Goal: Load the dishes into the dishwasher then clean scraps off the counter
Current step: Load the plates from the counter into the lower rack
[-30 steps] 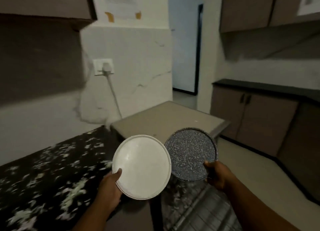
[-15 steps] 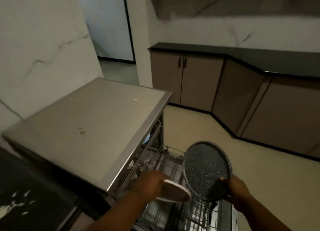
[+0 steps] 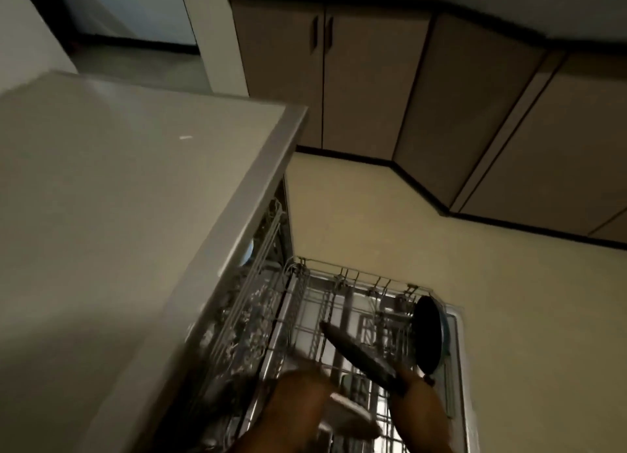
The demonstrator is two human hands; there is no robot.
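Gripping the dark plate in my right hand and the white plate in my left hand, I should slot each upright between the rack tines.

Dim, warm indoor light, no lamp in view. Brightest patch: pale doorway at upper left. Dishwasher top carries a soft grey sheen, no hard glare. Rack murky. Both hands, left hand and right hand, smeared by motion blur. Wide-angle bending of cabinets toward edges.
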